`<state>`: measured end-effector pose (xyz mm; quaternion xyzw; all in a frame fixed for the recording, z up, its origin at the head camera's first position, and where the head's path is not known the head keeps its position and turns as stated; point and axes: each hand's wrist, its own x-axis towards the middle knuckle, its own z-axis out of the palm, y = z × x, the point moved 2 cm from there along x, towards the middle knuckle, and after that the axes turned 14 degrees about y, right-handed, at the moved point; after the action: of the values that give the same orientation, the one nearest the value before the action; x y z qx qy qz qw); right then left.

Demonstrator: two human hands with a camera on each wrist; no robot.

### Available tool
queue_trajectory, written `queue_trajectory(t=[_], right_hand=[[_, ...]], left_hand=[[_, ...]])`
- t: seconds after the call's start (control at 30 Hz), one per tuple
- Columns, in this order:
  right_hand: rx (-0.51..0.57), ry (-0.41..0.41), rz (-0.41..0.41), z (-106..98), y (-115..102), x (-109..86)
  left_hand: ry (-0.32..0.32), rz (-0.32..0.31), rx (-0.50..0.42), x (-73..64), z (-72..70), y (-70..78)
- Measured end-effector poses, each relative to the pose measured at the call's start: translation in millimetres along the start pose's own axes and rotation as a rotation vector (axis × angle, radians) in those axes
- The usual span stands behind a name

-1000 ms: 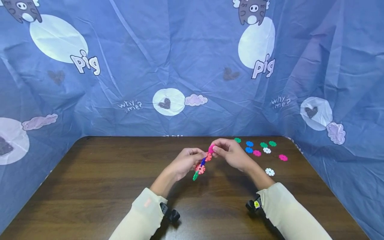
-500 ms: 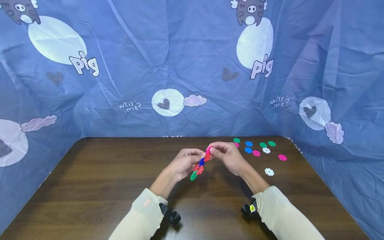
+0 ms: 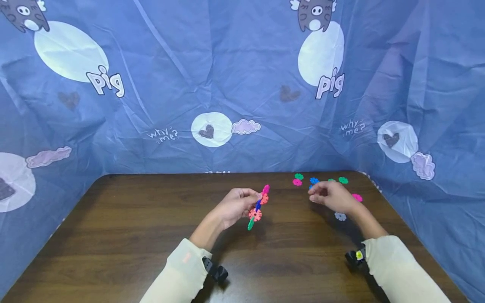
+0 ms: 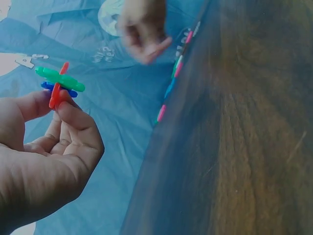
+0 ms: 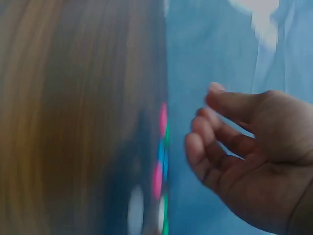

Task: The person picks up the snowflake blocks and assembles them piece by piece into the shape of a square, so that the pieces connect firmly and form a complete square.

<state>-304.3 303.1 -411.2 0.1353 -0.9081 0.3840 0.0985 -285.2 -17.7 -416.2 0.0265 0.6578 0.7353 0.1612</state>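
My left hand (image 3: 238, 206) pinches a chain of interlocked snowflake-shaped plastic discs (image 3: 255, 215) above the table. From top to bottom the chain runs pink, coral, dark blue, coral and green. In the left wrist view, thumb and finger hold it near the blue disc (image 4: 73, 93), with the green disc (image 4: 59, 78) facing the camera. To the right, my right hand (image 3: 335, 197) hovers over the loose discs, its fingers loosely bent and holding nothing. It hides some of them in the head view. The right wrist view is blurred, with the hand (image 5: 254, 156) apart from the discs.
Loose discs lie at the table's back right: a pink one (image 3: 297, 182), a green one (image 3: 343, 180), a blue one (image 3: 314, 180) and others. A white disc (image 3: 340, 216) lies nearer, in shadow. Blue printed cloth (image 3: 242, 84) surrounds the brown wooden table (image 3: 132, 235).
My right hand has let go of the pink disc and moved right, over the loose discs. The pink disc now stays on the chain's top end, which my left hand still holds.
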Motion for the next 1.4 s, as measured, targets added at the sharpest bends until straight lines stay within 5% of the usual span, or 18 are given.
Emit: queue_trajectory(t=[0.1,0.27,0.47,0.6,0.77,0.87,1.0,1.4], right_hand=[[-0.112,-0.081,0.063,-25,32,-13.6],[-0.038,-0.198,0.133,-39,59,-26.9],[-0.040,-0.159,0.131,-35,59,-27.4],[-0.070,0.015,0.054,-25,41,-17.7],[0.165,0.268,0.032,-2,-7,-1.3],[0.362,0.278,0.052,15,-36,4.4],[0.495,0.232,0.084,37,-66,6.8],[0.624,0.234,0.167,65,-89,8.0]], left_hand=[[-0.003,-0.010,0.001,-0.1,-1.7,0.8],[-0.001,-0.022,-0.017,-1.7,-5.1,1.1],[-0.031,-0.008,-0.030,-1.8,-5.9,-0.1],[-0.029,0.010,-0.043,-1.5,-5.3,-0.3],[-0.037,0.044,-0.085,-1.7,-3.8,0.4],[-0.041,0.058,-0.107,-1.9,-3.2,1.5],[-0.038,0.065,-0.120,-2.0,-3.0,3.4],[-0.015,0.058,-0.133,-2.2,-2.0,3.2]])
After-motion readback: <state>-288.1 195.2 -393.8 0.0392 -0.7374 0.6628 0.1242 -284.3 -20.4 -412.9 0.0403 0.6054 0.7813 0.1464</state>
